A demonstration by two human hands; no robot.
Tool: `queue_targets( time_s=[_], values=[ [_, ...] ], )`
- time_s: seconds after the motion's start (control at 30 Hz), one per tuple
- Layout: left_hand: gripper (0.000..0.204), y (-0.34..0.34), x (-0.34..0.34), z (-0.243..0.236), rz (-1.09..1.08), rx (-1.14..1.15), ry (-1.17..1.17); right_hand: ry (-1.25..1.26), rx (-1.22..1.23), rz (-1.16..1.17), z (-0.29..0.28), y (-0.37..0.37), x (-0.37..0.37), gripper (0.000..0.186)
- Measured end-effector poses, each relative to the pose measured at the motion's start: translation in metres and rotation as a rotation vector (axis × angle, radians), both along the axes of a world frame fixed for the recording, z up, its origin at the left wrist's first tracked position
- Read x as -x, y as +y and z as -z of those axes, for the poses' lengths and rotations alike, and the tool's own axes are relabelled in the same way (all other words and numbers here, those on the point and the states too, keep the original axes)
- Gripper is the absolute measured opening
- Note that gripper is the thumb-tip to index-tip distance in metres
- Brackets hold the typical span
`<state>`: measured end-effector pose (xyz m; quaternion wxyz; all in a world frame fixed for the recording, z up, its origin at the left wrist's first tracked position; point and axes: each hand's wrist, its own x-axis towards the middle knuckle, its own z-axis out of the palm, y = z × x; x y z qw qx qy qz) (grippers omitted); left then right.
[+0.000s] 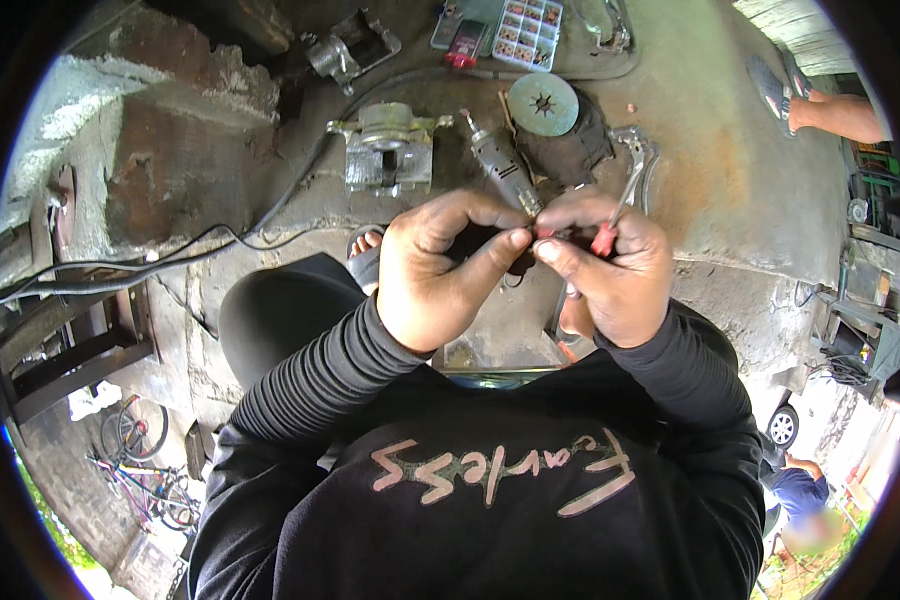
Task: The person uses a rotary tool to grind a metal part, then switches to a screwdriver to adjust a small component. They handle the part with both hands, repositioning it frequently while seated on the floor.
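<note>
At the upper left of the frame, a dark cable (295, 190) bends across the concrete slab (700, 170), and a metal bracket (345, 55) lies near the top edge. Just right of the cable sits a chunky silver metal block (388, 160), above your left hand (435, 275). That hand's thumb and forefinger are brought nearly together at the centre; whether anything small is pinched there, you can't tell from this view. A power tool (505, 170) lies just above the fingertips, slanting down and right, its lower end partly behind your hands. Farther up are a compartment box (527, 35) and a round grey-green disc (543, 104).

Right of centre, your right hand (615, 268) faces the left, the two sets of fingertips touching or almost so. Its grip is curled closed around a red-handled tool (604, 239), perhaps a screwdriver, whose long axis runs up and right, away from your left hand; the right is clearly nearer. Behind its shaft lies a curved metal piece (653, 160).
</note>
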<state>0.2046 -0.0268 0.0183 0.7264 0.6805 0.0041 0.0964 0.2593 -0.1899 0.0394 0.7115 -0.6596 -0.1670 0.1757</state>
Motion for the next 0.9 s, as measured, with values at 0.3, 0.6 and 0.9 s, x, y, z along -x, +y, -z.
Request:
queue_targets(
  time_s=[0.3,0.6,0.9],
  values=[
    [0.005,0.010,0.001,0.003,-0.005,-0.016,0.118,-0.015,0.205,-0.114,0.011,-0.005,-0.013,0.011],
    [0.008,0.020,-0.007,0.004,-0.103,-0.037,0.031,0.233,0.134,-0.104,0.006,-0.008,-0.025,0.007],
    [0.005,0.007,-0.005,0.024,-0.030,0.369,0.341,0.169,0.320,0.030,0.057,-0.021,-0.070,0.011]
  ],
)
